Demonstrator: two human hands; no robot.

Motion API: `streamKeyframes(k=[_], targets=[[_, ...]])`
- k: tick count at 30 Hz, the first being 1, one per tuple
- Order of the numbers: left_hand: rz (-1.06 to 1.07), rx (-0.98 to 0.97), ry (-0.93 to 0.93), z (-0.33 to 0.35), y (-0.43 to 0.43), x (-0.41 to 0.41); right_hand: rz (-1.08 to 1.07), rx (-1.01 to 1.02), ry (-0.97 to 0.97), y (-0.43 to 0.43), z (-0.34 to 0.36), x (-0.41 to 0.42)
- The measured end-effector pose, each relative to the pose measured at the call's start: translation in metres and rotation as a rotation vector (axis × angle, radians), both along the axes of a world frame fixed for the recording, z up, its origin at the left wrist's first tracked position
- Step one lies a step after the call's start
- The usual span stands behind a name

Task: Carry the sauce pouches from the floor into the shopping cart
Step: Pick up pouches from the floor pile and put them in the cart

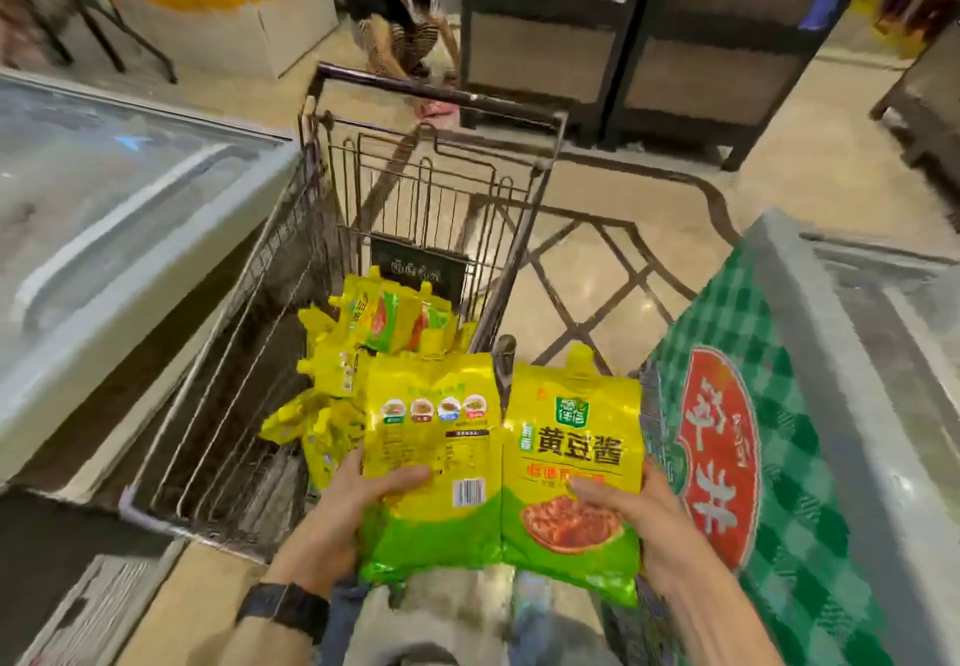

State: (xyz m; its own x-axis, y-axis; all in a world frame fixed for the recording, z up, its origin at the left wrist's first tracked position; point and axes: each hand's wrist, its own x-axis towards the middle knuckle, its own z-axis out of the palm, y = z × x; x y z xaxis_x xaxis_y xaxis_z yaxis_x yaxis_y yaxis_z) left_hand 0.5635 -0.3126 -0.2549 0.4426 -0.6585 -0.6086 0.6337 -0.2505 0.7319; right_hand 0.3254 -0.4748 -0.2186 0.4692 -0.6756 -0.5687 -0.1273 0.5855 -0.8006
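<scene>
Standing in a shop aisle, a person faces a wire shopping cart point(332, 228) with both arms held out in front.

Floor point(613, 312): pale tile with dark inlaid lines, visible past and to the right of the cart.

Left of the cart: a chest freezer point(104, 249) with a glass lid, just beside the cart's side. Right of the cart: a second freezer point(872, 353), its near end covered by a green checked banner point(779, 457) bearing a red oval with white characters.

Beyond the cart: dark display shelving point(623, 57), and a second person point(400, 36) crouching low on the floor.

Cart contents: a heap of yellow sauce pouches point(353, 353) lying jumbled in the basket, some tilted, some flat. A dark sign panel point(415, 275) stands at the far end.

Held items: two more yellow-and-green pouches side by side, edges touching, over the cart's near right corner. The left-held pouch point(431, 436) shows its back, with barcode and small dish pictures. The right-held pouch point(571, 447) shows its front, with large characters and a picture of brown sauce.

Left hand point(363, 499): closed around the lower part of the back-facing pouch, thumb across its face. A dark watch point(285, 608) sits on that wrist.

Right hand point(628, 514): gripping the front-facing pouch, thumb on the sauce picture.
</scene>
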Motion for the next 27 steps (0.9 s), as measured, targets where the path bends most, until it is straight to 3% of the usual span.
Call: streamKeyframes(k=[5,12,19,22,27], targets=[[0.324,0.023,-0.089,-0.01,-0.037,0.027,0.238,-0.091,0.0,-0.114,-0.002,0.079],[0.701,0.125,-0.244,-0.039,-0.078,0.086,0.513,-0.295,0.061,-0.197,-0.024,0.237],[0.708,0.375,-0.259,-0.123,-0.131,0.148,0.635,-0.425,0.213,-0.232,-0.097,0.347],[0.669,0.451,-0.272,-0.115,-0.166,0.155,0.675,-0.431,0.307,-0.235,-0.149,0.368],[0.61,0.591,-0.266,-0.179,-0.187,0.159,0.685,-0.41,0.465,-0.236,-0.233,0.38]])
